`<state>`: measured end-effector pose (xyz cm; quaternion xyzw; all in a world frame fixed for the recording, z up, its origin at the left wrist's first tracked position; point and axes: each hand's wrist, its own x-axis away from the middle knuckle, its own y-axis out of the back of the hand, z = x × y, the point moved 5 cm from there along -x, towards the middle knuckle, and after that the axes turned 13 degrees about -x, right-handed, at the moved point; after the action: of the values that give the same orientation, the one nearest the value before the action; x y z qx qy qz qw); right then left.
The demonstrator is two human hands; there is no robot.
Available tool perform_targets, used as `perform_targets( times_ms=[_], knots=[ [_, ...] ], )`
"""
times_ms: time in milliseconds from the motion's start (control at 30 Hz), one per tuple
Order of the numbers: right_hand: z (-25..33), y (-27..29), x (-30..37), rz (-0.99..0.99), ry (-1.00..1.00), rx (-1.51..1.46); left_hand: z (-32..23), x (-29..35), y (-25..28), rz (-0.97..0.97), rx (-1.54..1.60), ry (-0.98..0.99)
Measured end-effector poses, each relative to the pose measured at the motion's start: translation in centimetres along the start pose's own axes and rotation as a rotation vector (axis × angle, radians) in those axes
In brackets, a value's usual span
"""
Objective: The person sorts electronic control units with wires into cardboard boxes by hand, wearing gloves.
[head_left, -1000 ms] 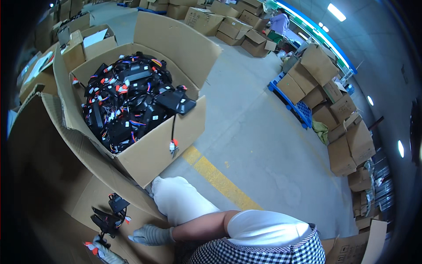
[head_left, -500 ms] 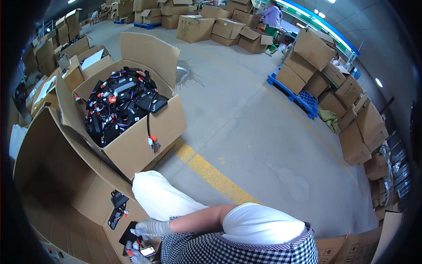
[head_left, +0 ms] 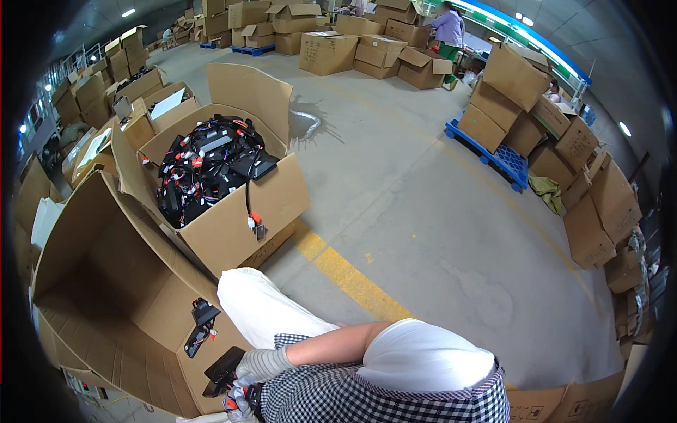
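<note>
Two gloved hands of mine meet at the lower left, beside the open carton [head_left: 113,338]. My right hand [head_left: 262,364], in a grey-striped glove, is closed on the edge of a flat black electronic module [head_left: 224,368]. Just below it, my left hand [head_left: 241,404] is closed around red connectors [head_left: 230,404] by the module; its fingers are partly hidden. Inside the carton lie a black module [head_left: 205,311] and a smaller black piece [head_left: 197,342] with short wires and red connectors.
Behind the carton, a taller open box [head_left: 243,222] is heaped with black wired modules [head_left: 211,162], one cable [head_left: 248,197] hanging over its front. Cartons on a blue pallet [head_left: 486,155] stand to the right. A person [head_left: 448,29] in purple is far back.
My view has shifted, so the surroundings sit slightly right and lower. The black module is now tilted up more between my hands, and my left hand has moved closer to the right one.
</note>
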<state>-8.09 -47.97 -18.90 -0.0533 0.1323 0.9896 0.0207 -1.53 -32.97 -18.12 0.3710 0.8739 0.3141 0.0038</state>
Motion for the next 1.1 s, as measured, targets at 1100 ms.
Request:
perform_targets(
  times_ms=[1100],
  knots=[
    [-0.1, 1.9, -0.3, 0.036, -0.182, 0.103, 2.6, -1.1, -1.6, 0.024, 0.728, 0.274]
  ],
)
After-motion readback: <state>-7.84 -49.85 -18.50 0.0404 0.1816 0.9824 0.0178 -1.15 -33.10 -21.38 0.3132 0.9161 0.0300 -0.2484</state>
